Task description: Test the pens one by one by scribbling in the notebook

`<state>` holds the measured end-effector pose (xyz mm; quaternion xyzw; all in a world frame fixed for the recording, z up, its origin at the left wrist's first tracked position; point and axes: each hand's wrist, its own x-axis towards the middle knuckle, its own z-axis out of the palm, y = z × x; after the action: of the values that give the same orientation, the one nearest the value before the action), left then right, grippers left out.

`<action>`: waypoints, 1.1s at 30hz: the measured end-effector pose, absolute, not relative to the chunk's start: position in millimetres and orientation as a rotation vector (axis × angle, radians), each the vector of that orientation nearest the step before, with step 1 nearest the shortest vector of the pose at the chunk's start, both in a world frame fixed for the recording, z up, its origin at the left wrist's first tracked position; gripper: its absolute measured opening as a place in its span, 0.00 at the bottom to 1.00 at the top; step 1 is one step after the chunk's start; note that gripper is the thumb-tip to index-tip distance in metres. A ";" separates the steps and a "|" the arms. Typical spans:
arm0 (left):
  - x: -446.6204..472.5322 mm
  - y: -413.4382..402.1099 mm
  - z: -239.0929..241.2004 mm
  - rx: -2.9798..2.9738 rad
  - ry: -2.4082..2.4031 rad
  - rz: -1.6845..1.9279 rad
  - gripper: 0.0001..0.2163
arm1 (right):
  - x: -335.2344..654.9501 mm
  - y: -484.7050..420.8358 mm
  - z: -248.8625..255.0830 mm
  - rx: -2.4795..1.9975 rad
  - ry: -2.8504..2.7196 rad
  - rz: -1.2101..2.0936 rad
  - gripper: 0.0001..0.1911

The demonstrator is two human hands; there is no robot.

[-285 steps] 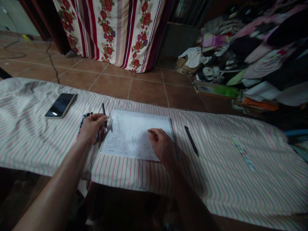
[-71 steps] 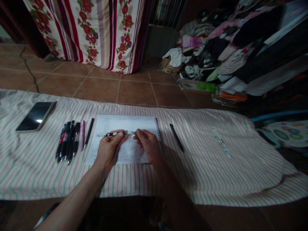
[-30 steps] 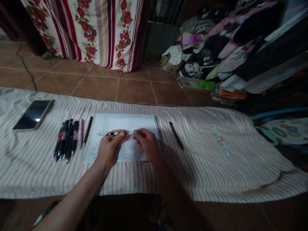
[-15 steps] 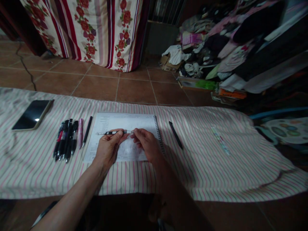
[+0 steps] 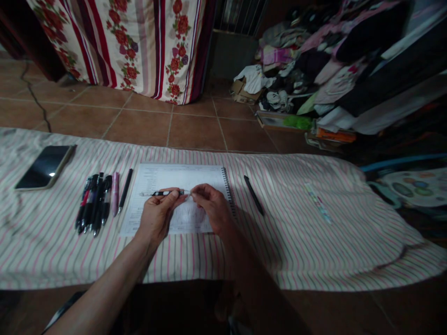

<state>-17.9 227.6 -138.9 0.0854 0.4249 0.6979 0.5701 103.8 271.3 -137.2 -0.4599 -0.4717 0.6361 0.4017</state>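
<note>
My left hand grips a black-and-clear pen and holds it level over a spiral notebook. My right hand pinches the pen's right end with closed fingertips. The notebook lies open on a striped cloth. A row of several pens lies left of the notebook, with a single black pen closest to it. Another black pen lies to the right of the spiral.
A dark phone lies at the cloth's far left. A pale strip rests on the cloth to the right. Beyond the cloth are brown floor tiles, a floral striped curtain and a heap of clothes.
Nine seconds ago my left hand was by the pens and my right hand lay on the page. Over the last second both hands keep hold of the pen, barely moving.
</note>
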 end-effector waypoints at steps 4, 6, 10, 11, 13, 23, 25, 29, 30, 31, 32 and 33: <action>-19.0 226.7 -140.9 0.218 0.992 1.643 0.09 | 104.8 269.3 -136.9 -1.143 -1.175 1.685 0.20; -19.1 225.9 -140.6 0.231 0.995 1.633 0.09 | 105.1 268.1 -135.2 -1.168 -1.163 1.704 0.25; -18.5 225.5 -138.1 0.229 1.034 1.613 0.09 | 106.1 267.7 -131.7 -1.299 -1.184 1.621 0.16; -18.2 225.5 -137.5 0.227 1.043 1.609 0.09 | 106.4 268.0 -131.4 -1.317 -1.215 1.595 0.16; -17.5 225.4 -136.8 0.226 1.050 1.600 0.09 | 107.1 268.7 -131.6 -1.327 -1.264 1.555 0.15; -17.4 226.6 -140.2 0.224 1.019 1.628 0.09 | 105.9 271.2 -142.7 -1.184 -1.199 1.556 0.08; -18.4 226.6 -141.1 0.226 1.019 1.630 0.09 | 105.9 270.7 -142.5 -1.178 -1.172 1.583 0.13; -18.9 226.0 -141.4 0.240 1.017 1.627 0.09 | 107.9 268.9 -136.4 -1.252 -1.172 1.664 0.20; -18.8 225.9 -141.0 0.242 1.017 1.625 0.09 | 108.6 268.7 -134.7 -1.281 -1.194 1.664 0.18; -18.7 225.7 -140.5 0.245 1.019 1.621 0.09 | 109.3 268.6 -133.4 -1.309 -1.223 1.657 0.18; -18.6 225.6 -139.7 0.245 1.024 1.618 0.09 | 109.8 268.6 -132.5 -1.327 -1.257 1.644 0.19; -18.4 225.5 -138.8 0.244 1.032 1.614 0.09 | 110.1 268.7 -132.1 -1.332 -1.293 1.631 0.20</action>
<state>-18.4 225.5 -138.8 0.1041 0.4393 0.6872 0.5691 110.1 268.7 -132.1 -0.5091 -0.4941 0.6233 0.3289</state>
